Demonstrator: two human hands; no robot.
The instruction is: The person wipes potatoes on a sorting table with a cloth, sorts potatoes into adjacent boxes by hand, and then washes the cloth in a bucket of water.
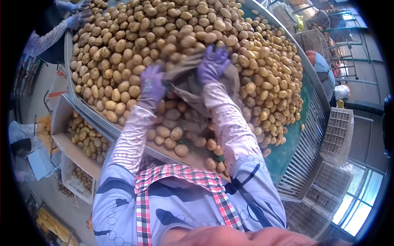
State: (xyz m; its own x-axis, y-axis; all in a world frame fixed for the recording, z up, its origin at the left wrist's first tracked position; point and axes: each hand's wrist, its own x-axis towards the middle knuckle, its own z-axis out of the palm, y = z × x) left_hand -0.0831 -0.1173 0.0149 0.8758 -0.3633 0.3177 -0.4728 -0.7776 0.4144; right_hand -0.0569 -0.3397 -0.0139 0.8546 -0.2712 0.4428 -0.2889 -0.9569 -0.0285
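Observation:
My left hand [152, 85], in a purple glove, is closed at the left edge of a dark grey-brown cloth [193, 92], possibly a sack. On its far right side my right hand [212, 65], gloved the same way, grips the cloth with fingertips pointing away from me. Between the hands the cloth edge looks stretched and is smeared by motion. Potatoes [141, 43] are heaped beyond and around both hands. Several larger potatoes [170, 137] lie below the cloth, near my apron. The cloth hides those under it.
A metal-rimmed sorting table [310, 67] holds the heap, with a slatted section [301, 143] at right. Plastic crates [336, 135] stand beyond it. A carton of potatoes [61, 112] is at left. A co-worker's gloved hand [78, 19] touches the heap at upper left.

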